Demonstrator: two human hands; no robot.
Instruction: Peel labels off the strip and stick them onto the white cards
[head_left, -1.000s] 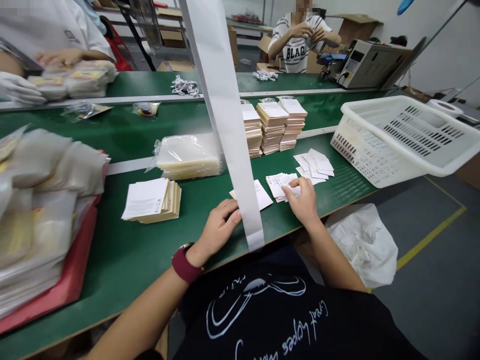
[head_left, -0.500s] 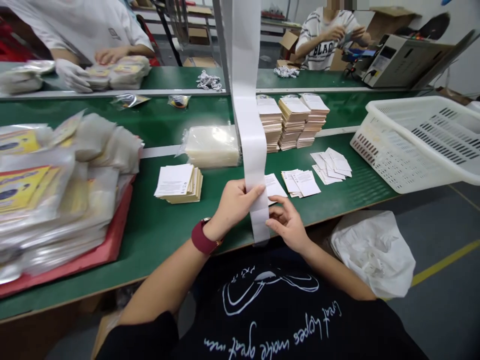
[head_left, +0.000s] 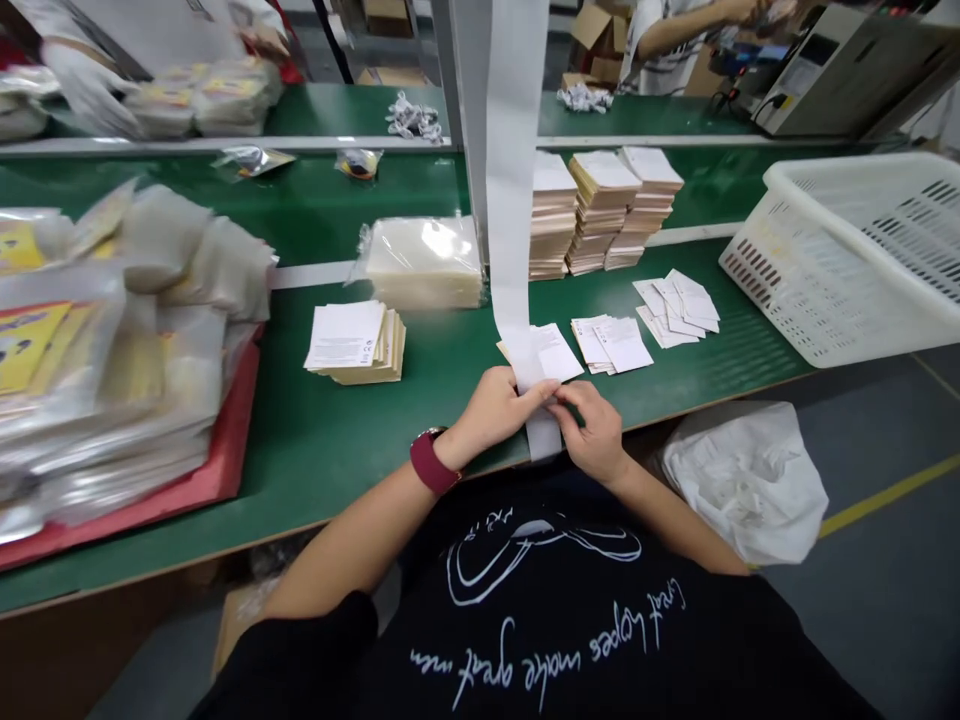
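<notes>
First, the left hand point(head_left: 491, 410), a red-strapped watch point(head_left: 429, 462) on its wrist, and the right hand point(head_left: 592, 432), close together at the front edge of the green desk point(head_left: 300, 480). Both sets of fingers point(head_left: 536, 392) are closed on the long white paper strip point(head_left: 512, 250), which hangs from above and ends just below the hands. Just beyond lie loose white cards point(head_left: 556, 352), partly behind the strip, then a small pile of cards point(head_left: 611, 344) and a scattered group of cards point(head_left: 675, 310). To the left, a squared stack of cards point(head_left: 354, 342) and a clear bag of flat sleeves point(head_left: 424, 262). Further left, bagged packs point(head_left: 97, 370) on a red tray point(head_left: 232, 430). Right, on the floor, a white plastic bag point(head_left: 750, 480). Farther off: tall card stacks point(head_left: 604, 212), a white plastic basket point(head_left: 847, 260), and a co-worker's gloved hand point(head_left: 86, 90) beside packs across the desk.
</notes>
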